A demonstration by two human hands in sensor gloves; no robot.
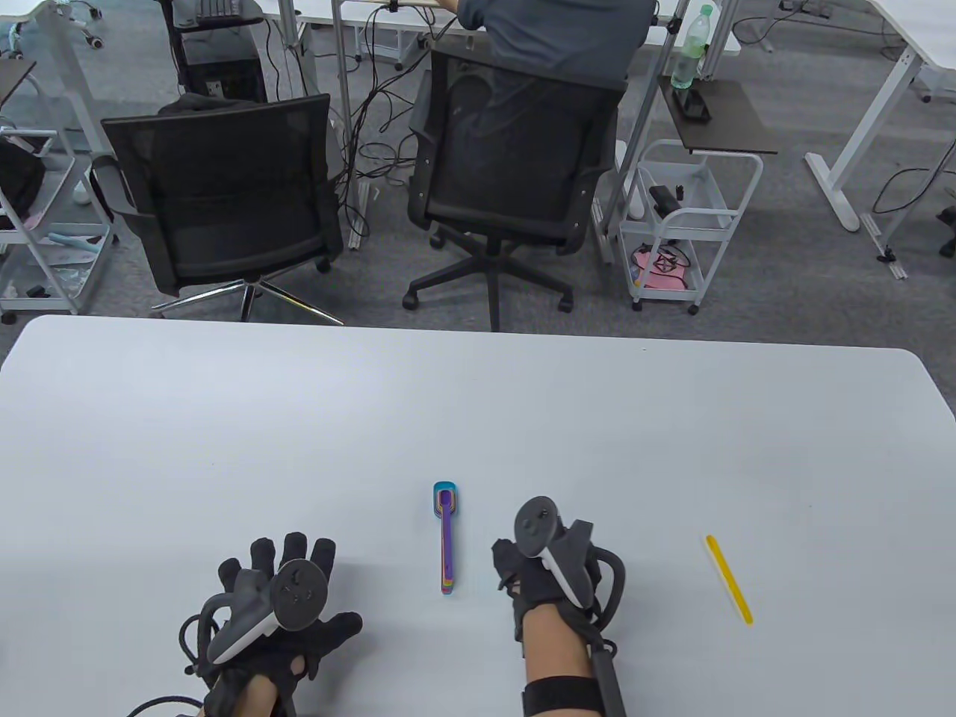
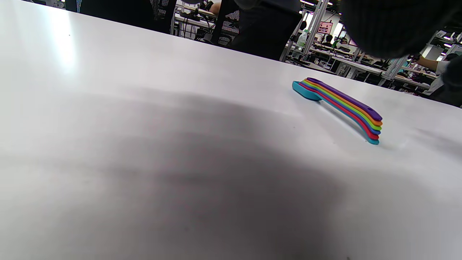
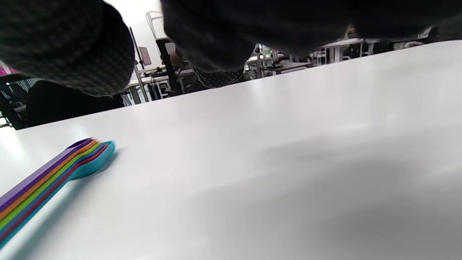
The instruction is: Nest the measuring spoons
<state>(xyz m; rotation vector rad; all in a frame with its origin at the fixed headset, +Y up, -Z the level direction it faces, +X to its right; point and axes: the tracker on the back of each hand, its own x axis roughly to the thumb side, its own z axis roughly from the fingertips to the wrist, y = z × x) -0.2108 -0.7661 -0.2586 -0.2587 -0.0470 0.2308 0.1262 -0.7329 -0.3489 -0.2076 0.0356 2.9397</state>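
The measuring spoons [image 1: 446, 538] lie nested in one stack on the white table [image 1: 224, 418], purple on top and teal at the bottom, bowls pointing away from me. The stack also shows in the left wrist view [image 2: 339, 106] and the right wrist view [image 3: 47, 177]. My left hand [image 1: 299, 575] rests flat on the table to the left of the stack, fingers spread, holding nothing. My right hand [image 1: 534, 571] rests just right of the stack, apart from it, and holds nothing; the tracker hides most of its fingers. Its gloved fingers [image 3: 252, 29] hang above bare table.
A thin yellow strip [image 1: 729, 579] lies on the table to the right of my right hand. Two black office chairs [image 1: 224, 194] and a white cart [image 1: 683, 216] stand beyond the table's far edge.
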